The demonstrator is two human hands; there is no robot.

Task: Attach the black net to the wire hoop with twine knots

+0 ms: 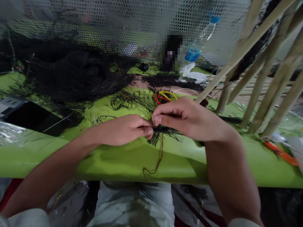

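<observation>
Over the middle of the green table (132, 164), my left hand (129, 130) pinches a small bundle of black strands (165, 130) between thumb and fingers. Close beside it, my right hand (191, 119) is closed in a pinch just above the bundle; what lies between its fingertips is too small to make out. A dark red thread (162, 150) hangs from the bundle and curls toward the table's front edge. Just behind my right hand lie red and yellow loop handles (168, 95), partly hidden. Black netting-like strands (142, 100) spread behind both hands.
A large heap of black fibre (78, 69) covers the back left, near a dark phone-like device (35, 117). Wooden sticks (258, 72) rise at the right, with an orange-handled tool (281, 154) below. A plastic bottle (195, 52) and white crumpled tissue (194, 74) stand behind.
</observation>
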